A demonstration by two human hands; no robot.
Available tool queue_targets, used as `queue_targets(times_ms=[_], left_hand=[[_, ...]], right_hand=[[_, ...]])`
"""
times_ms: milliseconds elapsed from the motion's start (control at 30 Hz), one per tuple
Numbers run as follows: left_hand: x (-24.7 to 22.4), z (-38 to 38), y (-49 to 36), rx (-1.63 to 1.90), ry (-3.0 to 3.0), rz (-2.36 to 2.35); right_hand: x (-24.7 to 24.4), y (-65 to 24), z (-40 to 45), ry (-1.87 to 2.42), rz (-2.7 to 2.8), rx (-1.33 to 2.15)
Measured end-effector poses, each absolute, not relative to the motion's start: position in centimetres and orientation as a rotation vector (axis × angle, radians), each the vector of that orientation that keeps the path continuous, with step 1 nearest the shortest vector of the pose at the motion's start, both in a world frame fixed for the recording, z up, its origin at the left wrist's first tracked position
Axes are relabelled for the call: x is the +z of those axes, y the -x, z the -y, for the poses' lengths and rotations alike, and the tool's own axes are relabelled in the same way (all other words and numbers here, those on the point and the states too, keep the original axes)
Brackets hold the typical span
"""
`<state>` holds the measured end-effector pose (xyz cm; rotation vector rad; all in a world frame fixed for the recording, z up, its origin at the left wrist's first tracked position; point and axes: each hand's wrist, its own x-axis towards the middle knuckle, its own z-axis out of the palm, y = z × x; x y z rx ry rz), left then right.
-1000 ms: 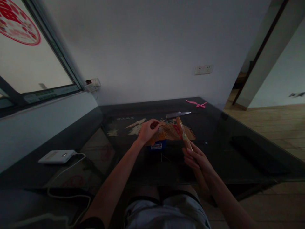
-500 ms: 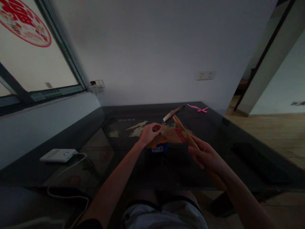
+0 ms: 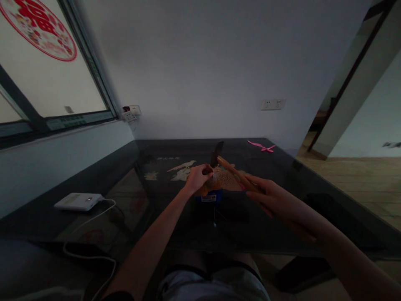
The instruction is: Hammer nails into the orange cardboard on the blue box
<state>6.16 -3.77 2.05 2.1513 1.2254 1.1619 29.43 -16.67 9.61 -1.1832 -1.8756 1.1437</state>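
Observation:
My right hand (image 3: 266, 193) is wrapped round the wooden handle of a hammer (image 3: 233, 169), whose dark head tilts up beside my left hand. With fingers pinched together, my left hand (image 3: 199, 177) is at the left end of a tan, speckled piece (image 3: 226, 179); any small thing between the fingertips is too small to make out. Under that piece sits a blue box (image 3: 209, 197) with a pale label. Thin, nail-like slivers (image 3: 215, 214) lie on the dark table in front of the box.
The dark glossy table (image 3: 175, 225) bears a white power bank (image 3: 79, 201) with a cable at the left, a pink ribbon (image 3: 262, 147) at the back right and a flat black object (image 3: 341, 217) at the right. A wall stands behind.
The hammer has swung left and down, its head now close to my left hand and more upright. My left hand stays at the speckled piece. The camera view has shifted slightly.

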Motion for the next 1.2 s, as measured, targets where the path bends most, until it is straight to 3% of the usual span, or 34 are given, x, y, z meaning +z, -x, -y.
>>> queue_targets(times_ms=[1200], left_hand=[[3.15, 4.3, -6.41, 1.048, -2.13, -1.253]], right_hand=[[9.71, -29.7, 16.85, 1.244, 1.901, 1.1]])
